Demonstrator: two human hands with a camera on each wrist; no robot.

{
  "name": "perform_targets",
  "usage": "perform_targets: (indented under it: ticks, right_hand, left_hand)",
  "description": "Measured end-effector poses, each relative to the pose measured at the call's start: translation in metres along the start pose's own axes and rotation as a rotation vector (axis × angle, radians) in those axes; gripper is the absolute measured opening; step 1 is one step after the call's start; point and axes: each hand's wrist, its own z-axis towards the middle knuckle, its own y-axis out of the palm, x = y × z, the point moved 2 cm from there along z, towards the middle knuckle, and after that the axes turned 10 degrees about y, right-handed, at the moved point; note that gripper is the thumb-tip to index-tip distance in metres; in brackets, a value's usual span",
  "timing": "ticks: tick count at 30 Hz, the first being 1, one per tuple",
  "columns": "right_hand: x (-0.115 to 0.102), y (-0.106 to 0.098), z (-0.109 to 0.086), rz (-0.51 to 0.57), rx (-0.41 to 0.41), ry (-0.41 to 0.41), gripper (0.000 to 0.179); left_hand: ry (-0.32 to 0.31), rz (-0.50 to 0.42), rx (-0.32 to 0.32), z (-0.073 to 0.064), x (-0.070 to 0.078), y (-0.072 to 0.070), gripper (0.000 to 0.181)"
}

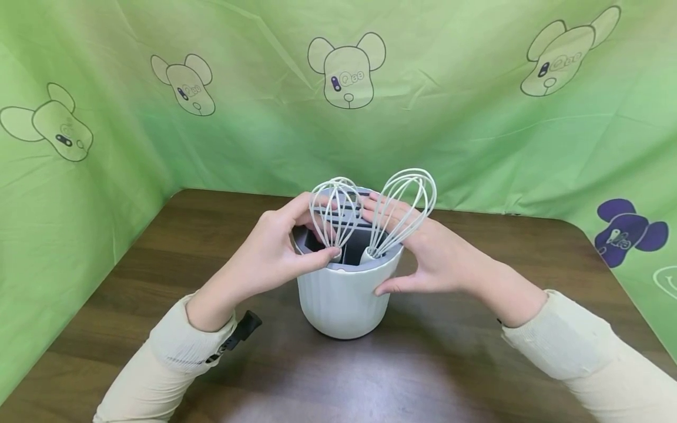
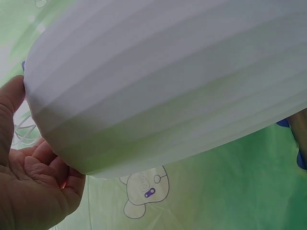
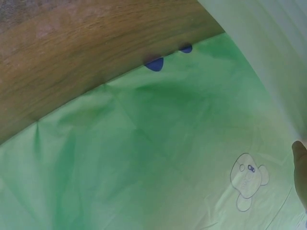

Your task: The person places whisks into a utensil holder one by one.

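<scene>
A white ribbed utensil holder (image 1: 341, 299) with a grey divided insert (image 1: 365, 267) stands upright on the table. Two whisks with pale wire loops lean in its front compartments: a left whisk (image 1: 337, 205) and a right whisk (image 1: 412, 200). My left hand (image 1: 270, 249) is round the base of the left whisk, thumb at the front rim and fingers behind the wires. In the left wrist view, the thumb meets the edge of the holder (image 2: 158, 91). My right hand (image 1: 428, 249) spreads straight fingers behind the right whisk, its thumb near the holder's outer wall.
The brown wood-grain table (image 1: 158, 258) extends around the holder. Green cloth (image 1: 254, 117) printed with bear heads hangs behind and at both sides. A black strap (image 1: 240, 335) sits at the left sleeve's cuff.
</scene>
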Motion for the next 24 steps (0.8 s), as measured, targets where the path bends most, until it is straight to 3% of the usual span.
perform_targets:
  ticks: [4,12,24]
  right_hand:
    - [0.000,0.001,-0.001,0.003,-0.001,0.003,0.100]
    - [0.000,0.001,0.000,-0.001,-0.013,0.025,0.101]
    - [0.001,-0.001,-0.003,-0.005,-0.023,0.038,0.100]
  left_hand:
    - [-0.005,-0.014,-0.002,0.000,0.000,-0.001,0.044]
    - [0.029,-0.018,0.023,-0.002,-0.002,-0.003,0.062]
    - [0.019,0.051,0.057,-0.010,-0.007,-0.013,0.060]
